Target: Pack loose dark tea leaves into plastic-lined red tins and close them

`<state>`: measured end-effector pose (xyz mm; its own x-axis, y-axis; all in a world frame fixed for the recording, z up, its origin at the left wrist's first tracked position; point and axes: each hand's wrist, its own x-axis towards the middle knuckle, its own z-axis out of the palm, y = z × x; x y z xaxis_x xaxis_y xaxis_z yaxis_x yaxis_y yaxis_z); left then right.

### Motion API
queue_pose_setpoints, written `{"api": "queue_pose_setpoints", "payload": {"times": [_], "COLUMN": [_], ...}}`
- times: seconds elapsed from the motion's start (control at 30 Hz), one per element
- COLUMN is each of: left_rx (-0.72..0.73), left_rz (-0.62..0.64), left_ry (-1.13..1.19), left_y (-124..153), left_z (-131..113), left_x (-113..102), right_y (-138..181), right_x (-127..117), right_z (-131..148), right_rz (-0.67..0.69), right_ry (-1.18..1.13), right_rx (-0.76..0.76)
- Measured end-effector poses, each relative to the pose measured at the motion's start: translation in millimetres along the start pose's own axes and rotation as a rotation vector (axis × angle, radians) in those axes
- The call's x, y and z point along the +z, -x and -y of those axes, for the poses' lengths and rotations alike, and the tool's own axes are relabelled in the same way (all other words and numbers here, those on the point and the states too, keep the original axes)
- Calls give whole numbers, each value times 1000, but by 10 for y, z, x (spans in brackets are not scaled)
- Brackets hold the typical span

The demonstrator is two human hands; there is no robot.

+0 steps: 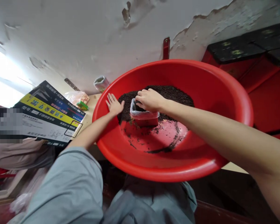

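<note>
A big red plastic basin holds a heap of dark, crumbly soil. In its middle stands a small red square pot, lined with a thin whitish plastic bag folded over the rim. My right hand is over the mouth of this pot, its fingers curled down against dark soil at the opening; the fingertips are partly hidden. Fingers spread, my left hand rests at the basin's left inner side, beside the soil, and holds nothing.
Behind the basin's left rim stands another bag-lined pot. A small green box and a plastic bag lie near it. A printed carton is at the left. Red and black things stand at the right, by a peeling wall.
</note>
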<state>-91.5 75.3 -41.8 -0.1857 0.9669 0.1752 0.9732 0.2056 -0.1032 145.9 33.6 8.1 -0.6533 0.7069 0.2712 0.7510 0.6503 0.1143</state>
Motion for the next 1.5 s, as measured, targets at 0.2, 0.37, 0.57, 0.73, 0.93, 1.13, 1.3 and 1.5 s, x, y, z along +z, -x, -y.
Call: {"api": "queue_pose_setpoints", "payload": {"times": [0.2,0.37,0.57,0.73,0.93,1.13,1.3,1.5], "left_rx": [-117,22,111,168,175,192,153,6], "left_rz": [195,105,136,71,18,6,6,15], "left_ry": [38,-70,-65,27,15,14,66,162], "left_y": [584,439,254,53,-60,-17,44,120], "left_z": [-34,26,0,-69,8,44,-18,-148], "left_x": [491,689,804,836,963,1002,991,1007], "right_y": [42,68,56,64,113,170,178,150], "right_x": [-32,-59,-83,-106,-161,-384,-462,-409], "right_z": [-86,-85,-148,-172,-141,-168,-204,-197], "right_rz": [17,43,36,94,91,107,68,105], "right_ry": [12,-14,-57,-78,-102,-110,-131,-117], "right_rx": [-20,-57,-115,-117,-100,-41,-27,-20]}}
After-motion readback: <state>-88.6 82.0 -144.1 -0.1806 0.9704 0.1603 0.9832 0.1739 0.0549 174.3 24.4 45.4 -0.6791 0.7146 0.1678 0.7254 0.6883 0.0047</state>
